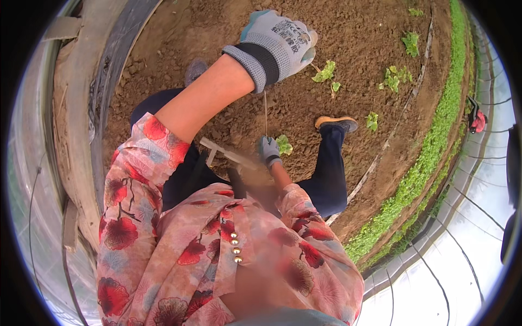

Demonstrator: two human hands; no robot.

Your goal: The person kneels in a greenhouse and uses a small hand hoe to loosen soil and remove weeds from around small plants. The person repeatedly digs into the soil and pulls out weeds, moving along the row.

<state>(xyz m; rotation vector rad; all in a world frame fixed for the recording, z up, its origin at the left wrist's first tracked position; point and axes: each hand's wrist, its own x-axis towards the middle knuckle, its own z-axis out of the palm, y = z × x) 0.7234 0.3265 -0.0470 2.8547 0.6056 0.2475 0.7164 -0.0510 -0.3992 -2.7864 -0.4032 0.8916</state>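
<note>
My left hand point(281, 47), in a grey knit work glove with a black wrist band, is raised close to the camera. Its fingers curl away from view, so what they hold, if anything, is hidden. Lower down, my right hand point(269, 150), gloved alike, is closed around the lower end of a thin tan cord or stick point(266, 114). That strand runs up and passes out of sight behind my left wrist. Right beside my right hand grows a small leafy seedling point(284, 144). Another seedling point(324, 72) stands in the soil beyond my left hand.
Loose brown soil point(228, 110) lies around my feet. More seedlings point(393, 78) grow to the right, near a pale strip point(387, 142) and a dense green plant row point(424, 155). A pale T-shaped piece point(222, 153) is by my legs. Boards and plastic sheeting point(36, 163) border the left.
</note>
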